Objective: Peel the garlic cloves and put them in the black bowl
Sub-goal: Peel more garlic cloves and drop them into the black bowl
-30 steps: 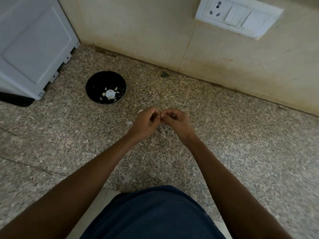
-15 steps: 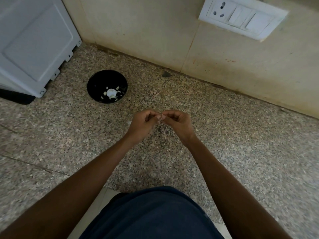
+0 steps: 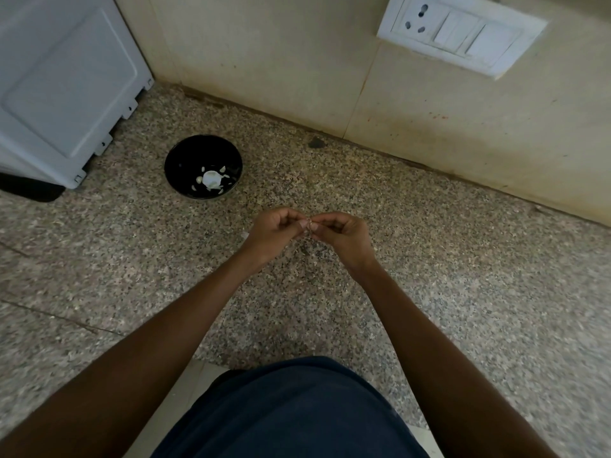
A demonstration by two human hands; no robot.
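Observation:
My left hand (image 3: pixel 276 231) and my right hand (image 3: pixel 344 234) meet fingertip to fingertip above the speckled granite counter (image 3: pixel 463 276). Both pinch a small garlic clove (image 3: pixel 308 224) between them; fingers hide most of it. The black bowl (image 3: pixel 185 160) stands on the counter to the upper left of my hands, about a hand's width from my left hand. Inside it lie several pale garlic pieces (image 3: pixel 211 179). A pale scrap (image 3: pixel 244 235) lies on the counter just left of my left wrist.
A white appliance (image 3: pixel 62 87) fills the upper left corner, close to the bowl. The beige tiled wall (image 3: pixel 297 61) runs along the back with a white switch-and-socket plate (image 3: pixel 459 33). A dark spot (image 3: pixel 316 143) sits at the wall's foot. The counter's front edge lies near my body.
My hands stay together on the clove, the fingers shifting slightly as they work at it. The view has tilted a little; the bowl has not moved.

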